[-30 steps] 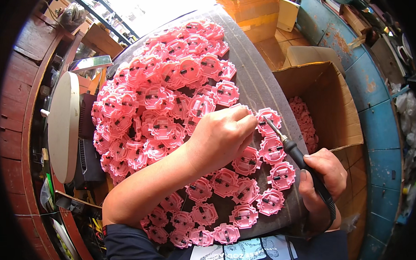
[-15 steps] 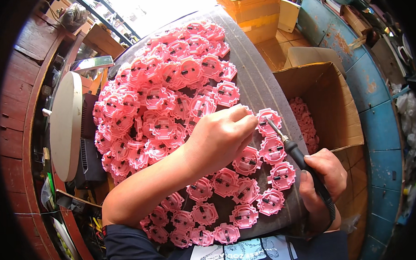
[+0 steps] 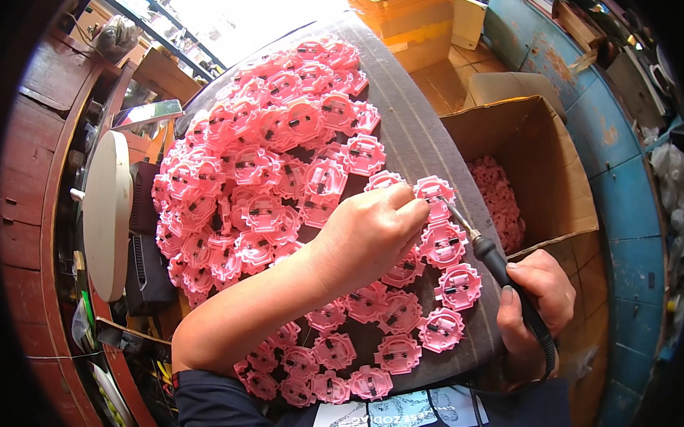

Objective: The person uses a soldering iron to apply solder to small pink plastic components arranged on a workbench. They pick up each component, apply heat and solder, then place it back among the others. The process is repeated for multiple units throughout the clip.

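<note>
My right hand point(image 3: 537, 297) is wrapped round the black handle of a soldering iron point(image 3: 510, 279). The iron's thin metal tip slants up and left to the right side of a round pink plastic part point(image 3: 434, 189). Close by on the left, my left hand point(image 3: 384, 223) is closed in a pinch beside that same part. What its fingertips hold, if anything, is too small to make out. Below the tip, more pink parts point(image 3: 443, 244) with small black pieces in them lie in a column. My left forearm crosses over several others.
A big heap of similar pink parts point(image 3: 242, 164) covers the left of the dark grey work surface point(image 3: 410, 109). To the right, an open cardboard box point(image 3: 535, 146) holds more pink pieces. A white round disc point(image 3: 107, 214) stands at the left, with a phone-like slab point(image 3: 147, 113) behind it.
The iron's tip has shifted slightly right and down on the pink part. The whole view has moved a little; both hands keep nearly the same pose.
</note>
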The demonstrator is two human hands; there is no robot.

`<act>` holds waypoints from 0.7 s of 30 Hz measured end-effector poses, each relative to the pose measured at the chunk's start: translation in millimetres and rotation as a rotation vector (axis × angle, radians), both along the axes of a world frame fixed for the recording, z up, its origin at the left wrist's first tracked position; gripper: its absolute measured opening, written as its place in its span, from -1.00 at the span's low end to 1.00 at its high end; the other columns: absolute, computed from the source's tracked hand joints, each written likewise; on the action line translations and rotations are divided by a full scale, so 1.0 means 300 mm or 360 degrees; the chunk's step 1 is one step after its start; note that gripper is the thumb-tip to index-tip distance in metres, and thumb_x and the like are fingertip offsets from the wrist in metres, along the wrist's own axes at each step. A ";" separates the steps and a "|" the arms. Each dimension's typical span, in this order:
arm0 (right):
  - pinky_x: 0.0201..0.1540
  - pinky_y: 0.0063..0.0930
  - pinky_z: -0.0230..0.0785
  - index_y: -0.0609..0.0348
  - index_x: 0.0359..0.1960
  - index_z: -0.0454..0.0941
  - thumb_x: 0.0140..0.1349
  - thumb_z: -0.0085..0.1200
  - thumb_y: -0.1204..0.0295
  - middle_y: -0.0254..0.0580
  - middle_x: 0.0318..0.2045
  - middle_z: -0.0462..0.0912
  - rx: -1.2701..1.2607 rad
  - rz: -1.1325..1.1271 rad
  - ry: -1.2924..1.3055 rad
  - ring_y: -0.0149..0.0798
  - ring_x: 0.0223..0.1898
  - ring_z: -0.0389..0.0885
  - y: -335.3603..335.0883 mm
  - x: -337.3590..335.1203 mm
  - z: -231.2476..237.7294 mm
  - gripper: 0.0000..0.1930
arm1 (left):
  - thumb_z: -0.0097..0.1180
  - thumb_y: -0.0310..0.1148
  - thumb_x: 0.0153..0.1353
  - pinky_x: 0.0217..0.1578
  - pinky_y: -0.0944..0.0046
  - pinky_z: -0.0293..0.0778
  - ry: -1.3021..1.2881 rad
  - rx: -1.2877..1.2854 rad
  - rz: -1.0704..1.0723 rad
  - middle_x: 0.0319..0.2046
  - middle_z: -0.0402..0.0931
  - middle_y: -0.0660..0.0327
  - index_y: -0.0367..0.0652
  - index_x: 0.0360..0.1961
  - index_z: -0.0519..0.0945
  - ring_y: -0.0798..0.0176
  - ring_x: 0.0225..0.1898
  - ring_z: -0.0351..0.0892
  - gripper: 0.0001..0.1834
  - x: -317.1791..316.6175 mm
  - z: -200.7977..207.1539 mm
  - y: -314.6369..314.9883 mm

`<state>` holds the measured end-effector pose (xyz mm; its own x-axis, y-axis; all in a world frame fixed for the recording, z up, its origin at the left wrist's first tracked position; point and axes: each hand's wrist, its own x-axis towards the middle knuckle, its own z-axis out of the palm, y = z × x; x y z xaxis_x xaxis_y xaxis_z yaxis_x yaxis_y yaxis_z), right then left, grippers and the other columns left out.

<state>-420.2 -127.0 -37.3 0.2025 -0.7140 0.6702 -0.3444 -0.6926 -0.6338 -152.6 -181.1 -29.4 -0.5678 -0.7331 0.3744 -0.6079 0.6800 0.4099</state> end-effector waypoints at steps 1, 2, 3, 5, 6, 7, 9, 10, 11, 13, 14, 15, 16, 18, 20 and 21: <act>-0.41 -0.28 0.48 0.32 -0.13 0.65 -0.06 0.25 0.64 -0.04 -0.45 0.64 -0.0009 0.0009 -0.0001 -0.10 -0.49 0.60 -0.002 0.000 -0.004 -0.64 | 0.34 -0.57 0.25 -0.27 0.06 0.66 0.0002 0.0003 -0.0001 -0.34 0.58 0.08 -0.26 -0.20 0.65 -0.03 -0.30 0.68 -0.87 -0.001 0.000 0.000; -0.42 -0.28 0.48 0.32 -0.13 0.65 -0.06 0.25 0.64 -0.04 -0.45 0.64 -0.0019 0.0018 -0.0001 -0.10 -0.49 0.60 -0.004 0.000 -0.005 -0.64 | 0.34 -0.57 0.24 -0.27 0.06 0.66 0.0005 0.0007 -0.0002 -0.34 0.58 0.07 -0.26 -0.20 0.65 -0.04 -0.31 0.68 -0.86 -0.002 0.000 0.000; -0.42 -0.29 0.48 0.32 -0.13 0.64 -0.06 0.25 0.65 -0.05 -0.46 0.64 -0.0017 0.0028 -0.0002 -0.10 -0.49 0.60 -0.006 0.000 -0.004 -0.64 | 0.34 -0.57 0.24 -0.27 0.06 0.66 0.0005 0.0004 -0.0005 -0.34 0.58 0.07 -0.26 -0.19 0.65 -0.04 -0.31 0.68 -0.86 -0.001 0.000 -0.002; -0.43 -0.29 0.48 0.32 -0.13 0.64 -0.06 0.24 0.66 -0.06 -0.46 0.64 -0.0014 0.0054 -0.0006 -0.11 -0.50 0.60 -0.008 0.005 0.003 -0.64 | 0.34 -0.56 0.24 -0.27 0.06 0.66 0.0003 -0.0004 -0.0004 -0.34 0.58 0.07 -0.26 -0.19 0.65 -0.04 -0.31 0.67 -0.86 0.003 -0.002 -0.002; -0.43 -0.29 0.48 0.32 -0.12 0.64 -0.05 0.24 0.66 -0.06 -0.46 0.64 -0.0013 0.0052 -0.0003 -0.11 -0.50 0.60 -0.008 0.007 0.003 -0.64 | 0.34 -0.57 0.25 -0.27 0.06 0.66 -0.0002 -0.0002 -0.0002 -0.34 0.58 0.07 -0.26 -0.19 0.65 -0.04 -0.31 0.67 -0.86 0.004 -0.003 -0.002; -0.43 -0.29 0.48 0.32 -0.12 0.64 -0.05 0.24 0.67 -0.05 -0.46 0.64 -0.0014 0.0048 0.0002 -0.11 -0.50 0.60 -0.008 0.009 0.004 -0.64 | 0.33 -0.57 0.25 -0.27 0.06 0.66 -0.0004 -0.0002 -0.0001 -0.34 0.58 0.07 -0.27 -0.19 0.65 -0.04 -0.31 0.67 -0.86 0.004 -0.003 -0.002; -0.43 -0.29 0.48 0.32 -0.12 0.64 -0.05 0.23 0.68 -0.05 -0.46 0.65 -0.0021 0.0043 0.0013 -0.11 -0.50 0.60 -0.009 0.010 0.004 -0.64 | 0.33 -0.57 0.25 -0.27 0.06 0.66 -0.0009 0.0006 0.0001 -0.34 0.58 0.06 -0.27 -0.18 0.65 -0.04 -0.30 0.67 -0.86 0.004 -0.005 -0.002; -0.43 -0.30 0.48 0.32 -0.12 0.64 -0.05 0.23 0.69 -0.05 -0.46 0.65 -0.0028 0.0041 0.0020 -0.11 -0.50 0.60 -0.011 0.010 0.003 -0.64 | 0.33 -0.57 0.25 -0.27 0.05 0.66 -0.0011 0.0012 0.0001 -0.34 0.58 0.06 -0.27 -0.19 0.65 -0.04 -0.30 0.67 -0.86 0.004 -0.006 -0.002; -0.43 -0.30 0.49 0.33 -0.12 0.64 -0.06 0.23 0.69 -0.05 -0.45 0.65 -0.0036 0.0038 0.0027 -0.11 -0.50 0.61 -0.011 0.009 0.003 -0.63 | 0.33 -0.57 0.25 -0.27 0.05 0.66 -0.0013 0.0019 0.0001 -0.34 0.58 0.06 -0.27 -0.19 0.65 -0.04 -0.30 0.68 -0.86 0.003 -0.007 -0.003; -0.43 -0.30 0.49 0.33 -0.12 0.64 -0.07 0.22 0.70 -0.05 -0.45 0.65 -0.0029 0.0034 0.0029 -0.11 -0.50 0.61 -0.010 0.008 0.004 -0.63 | 0.33 -0.57 0.25 -0.27 0.05 0.66 -0.0013 0.0000 0.0002 -0.34 0.58 0.06 -0.28 -0.19 0.65 -0.04 -0.30 0.67 -0.87 0.002 -0.006 -0.004; -0.42 -0.30 0.49 0.33 -0.12 0.64 -0.07 0.22 0.71 -0.05 -0.45 0.65 -0.0026 0.0033 0.0030 -0.11 -0.50 0.61 -0.009 0.008 0.004 -0.62 | 0.33 -0.57 0.25 -0.27 0.05 0.66 -0.0014 -0.0010 0.0002 -0.34 0.57 0.06 -0.28 -0.19 0.65 -0.04 -0.30 0.67 -0.87 0.001 -0.006 -0.005; -0.42 -0.30 0.50 0.33 -0.12 0.64 -0.07 0.22 0.71 -0.05 -0.45 0.65 -0.0020 0.0033 0.0030 -0.11 -0.50 0.61 -0.008 0.008 0.006 -0.62 | 0.33 -0.57 0.25 -0.27 0.05 0.66 -0.0004 -0.0013 -0.0003 -0.34 0.57 0.06 -0.28 -0.19 0.65 -0.04 -0.30 0.67 -0.87 0.001 -0.005 -0.005; -0.42 -0.30 0.50 0.33 -0.12 0.64 -0.07 0.22 0.72 -0.05 -0.45 0.65 -0.0013 0.0035 0.0028 -0.11 -0.50 0.61 -0.008 0.009 0.008 -0.62 | 0.33 -0.57 0.25 -0.27 0.05 0.66 0.0004 -0.0015 -0.0006 -0.34 0.57 0.06 -0.28 -0.20 0.65 -0.04 -0.30 0.67 -0.87 0.001 -0.005 -0.005; -0.42 -0.30 0.50 0.33 -0.12 0.64 -0.07 0.22 0.72 -0.05 -0.46 0.64 -0.0009 0.0042 0.0023 -0.11 -0.50 0.61 -0.009 0.011 0.008 -0.62 | 0.32 -0.57 0.25 -0.28 0.05 0.65 0.0008 -0.0015 -0.0006 -0.34 0.56 0.06 -0.28 -0.20 0.64 -0.05 -0.30 0.67 -0.87 0.002 -0.005 -0.005; -0.42 -0.30 0.49 0.33 -0.12 0.64 -0.07 0.23 0.72 -0.06 -0.46 0.64 -0.0012 0.0046 0.0024 -0.11 -0.50 0.61 -0.010 0.011 0.007 -0.62 | 0.32 -0.58 0.25 -0.28 0.05 0.65 0.0007 -0.0007 -0.0004 -0.34 0.55 0.06 -0.28 -0.20 0.64 -0.05 -0.31 0.66 -0.87 0.001 -0.008 -0.005; -0.43 -0.30 0.49 0.32 -0.12 0.64 -0.07 0.23 0.72 -0.06 -0.46 0.64 -0.0014 0.0046 0.0027 -0.11 -0.50 0.61 -0.010 0.011 0.007 -0.62 | 0.32 -0.58 0.25 -0.27 0.05 0.65 0.0011 -0.0008 -0.0008 -0.35 0.55 0.06 -0.28 -0.20 0.64 -0.05 -0.31 0.66 -0.87 0.001 -0.010 -0.006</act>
<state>-416.8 -130.0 -35.2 0.2343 -0.7020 0.6726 -0.3350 -0.7078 -0.6220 -152.1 -182.9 -32.3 -0.5689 -0.7284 0.3817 -0.6016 0.6851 0.4108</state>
